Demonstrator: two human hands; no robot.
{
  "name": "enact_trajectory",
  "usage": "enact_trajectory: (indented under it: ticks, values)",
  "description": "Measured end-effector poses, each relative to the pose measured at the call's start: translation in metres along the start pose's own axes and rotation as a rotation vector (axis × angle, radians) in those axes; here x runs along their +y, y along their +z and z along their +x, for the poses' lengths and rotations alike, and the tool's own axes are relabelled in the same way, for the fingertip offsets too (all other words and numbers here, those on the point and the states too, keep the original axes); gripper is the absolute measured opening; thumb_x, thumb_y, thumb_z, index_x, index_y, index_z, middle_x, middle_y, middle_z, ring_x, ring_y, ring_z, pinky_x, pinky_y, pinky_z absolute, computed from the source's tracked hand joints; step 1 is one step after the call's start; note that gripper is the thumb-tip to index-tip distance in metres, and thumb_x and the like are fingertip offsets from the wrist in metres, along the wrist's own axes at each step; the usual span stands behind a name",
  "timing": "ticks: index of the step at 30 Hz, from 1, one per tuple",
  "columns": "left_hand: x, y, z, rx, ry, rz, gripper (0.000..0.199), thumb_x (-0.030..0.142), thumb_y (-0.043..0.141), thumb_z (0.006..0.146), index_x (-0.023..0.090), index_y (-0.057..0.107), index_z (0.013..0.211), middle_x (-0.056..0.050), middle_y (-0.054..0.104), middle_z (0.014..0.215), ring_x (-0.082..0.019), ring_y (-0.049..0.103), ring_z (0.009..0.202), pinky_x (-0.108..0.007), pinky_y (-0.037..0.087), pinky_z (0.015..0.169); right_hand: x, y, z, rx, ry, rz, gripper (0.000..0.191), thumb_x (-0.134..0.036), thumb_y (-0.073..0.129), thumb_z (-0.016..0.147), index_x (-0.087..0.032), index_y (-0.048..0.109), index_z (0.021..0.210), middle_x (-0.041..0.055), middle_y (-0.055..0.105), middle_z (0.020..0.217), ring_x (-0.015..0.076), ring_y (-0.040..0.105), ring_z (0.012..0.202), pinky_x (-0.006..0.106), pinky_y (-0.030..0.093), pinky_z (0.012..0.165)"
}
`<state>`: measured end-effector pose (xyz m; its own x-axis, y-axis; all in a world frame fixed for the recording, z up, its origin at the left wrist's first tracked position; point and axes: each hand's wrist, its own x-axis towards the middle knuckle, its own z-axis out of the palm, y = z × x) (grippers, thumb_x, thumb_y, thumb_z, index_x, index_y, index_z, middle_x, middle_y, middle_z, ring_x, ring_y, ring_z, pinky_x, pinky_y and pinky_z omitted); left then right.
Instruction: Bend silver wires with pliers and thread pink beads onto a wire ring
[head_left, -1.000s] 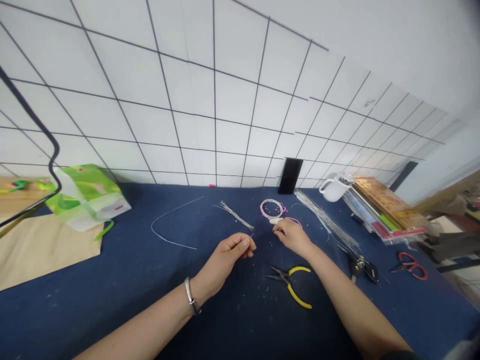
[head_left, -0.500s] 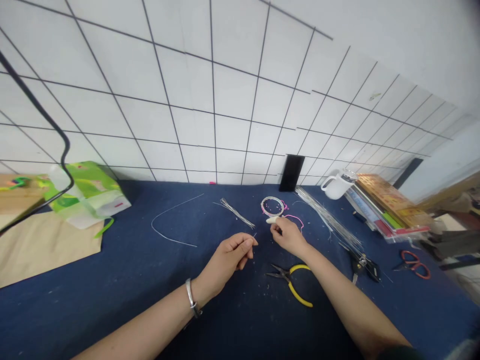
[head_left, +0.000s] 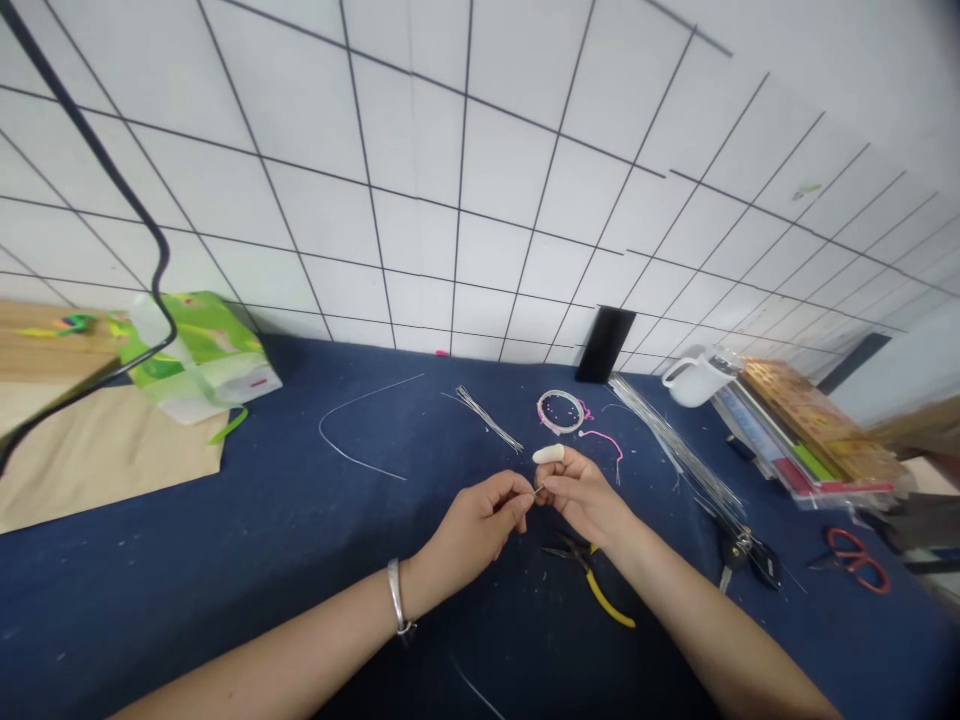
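Note:
My left hand (head_left: 487,520), with a silver bracelet (head_left: 396,598) on the wrist, pinches a tiny, thin piece that looks like wire (head_left: 538,489). My right hand (head_left: 581,490) pinches the other end of it, the fingertips of both hands nearly touching. A white cover (head_left: 548,454) sits on one right fingertip. Yellow-handled pliers (head_left: 606,598) lie beneath my right hand, partly hidden by it. Beyond the hands are a clear round dish (head_left: 560,412) with small pink bits, a pink cord (head_left: 606,437) and a short bundle of wires (head_left: 489,418).
A bent wire (head_left: 341,455) lies at the left, near a green bag (head_left: 202,350) and brown paper (head_left: 112,450). To the right are long wires (head_left: 675,440), a black phone-like slab (head_left: 604,344), a white mug (head_left: 696,380), books (head_left: 806,425), keys (head_left: 735,550) and red-handled scissors (head_left: 855,560).
My right hand has come away from beside the dish toward my left hand, and now pinches the thin piece too. The view has shifted slightly, and a wire shows at the bottom edge.

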<state>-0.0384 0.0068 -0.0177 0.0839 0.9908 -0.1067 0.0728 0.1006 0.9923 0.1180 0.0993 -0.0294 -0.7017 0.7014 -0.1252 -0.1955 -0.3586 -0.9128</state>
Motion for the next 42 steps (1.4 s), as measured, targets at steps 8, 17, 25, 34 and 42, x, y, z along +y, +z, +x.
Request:
enact_trajectory:
  ticks: [8, 17, 25, 34, 42]
  values:
    - [-0.004, -0.002, 0.004, 0.042, 0.030, 0.078, 0.020, 0.027, 0.039, 0.085, 0.019, 0.057, 0.084, 0.003, 0.052, 0.066, -0.006, 0.043, 0.049, -0.017, 0.033, 0.047, 0.000, 0.002, 0.000, -0.004, -0.007, -0.071, 0.027, -0.011, 0.064, 0.070, -0.018, 0.058, 0.096, -0.0005, 0.058, 0.073, 0.0092, 0.054, 0.063, 0.024, 0.040, 0.063]
    - [-0.006, -0.001, 0.006, 0.017, -0.024, 0.007, 0.021, 0.032, 0.039, 0.085, 0.020, 0.055, 0.087, 0.004, 0.051, 0.066, -0.005, 0.040, 0.043, -0.017, 0.031, 0.040, 0.000, 0.003, 0.000, 0.007, -0.043, -0.089, 0.028, -0.010, 0.065, 0.069, -0.018, 0.059, 0.095, -0.0010, 0.057, 0.071, 0.0093, 0.053, 0.062, 0.024, 0.040, 0.063]
    - [-0.010, -0.002, 0.011, 0.025, -0.089, -0.088, 0.022, 0.036, 0.041, 0.083, 0.019, 0.054, 0.086, 0.004, 0.050, 0.065, -0.004, 0.037, 0.039, -0.016, 0.029, 0.037, 0.001, 0.000, 0.003, 0.085, -0.057, -0.305, 0.022, -0.019, 0.064, 0.071, -0.019, 0.059, 0.093, -0.0018, 0.057, 0.071, 0.0096, 0.052, 0.062, 0.025, 0.041, 0.062]
    - [0.019, -0.048, 0.010, 0.023, -0.094, -0.062, 0.022, 0.037, 0.045, 0.082, 0.018, 0.055, 0.089, 0.003, 0.053, 0.065, -0.003, 0.035, 0.038, -0.016, 0.025, 0.036, -0.001, 0.011, -0.005, -0.069, -0.098, -0.932, 0.027, -0.018, 0.060, 0.073, -0.023, 0.059, 0.099, -0.0024, 0.063, 0.075, 0.0118, 0.055, 0.066, 0.028, 0.042, 0.066]
    - [0.017, -0.064, 0.014, 0.056, -0.076, -0.050, 0.020, 0.036, 0.046, 0.083, 0.018, 0.055, 0.085, 0.002, 0.053, 0.065, -0.002, 0.034, 0.038, -0.017, 0.025, 0.038, 0.010, 0.047, -0.003, -0.206, -0.261, -1.233, 0.011, -0.016, 0.058, 0.074, -0.022, 0.059, 0.083, 0.0001, 0.059, 0.079, 0.0135, 0.054, 0.071, 0.028, 0.042, 0.066]
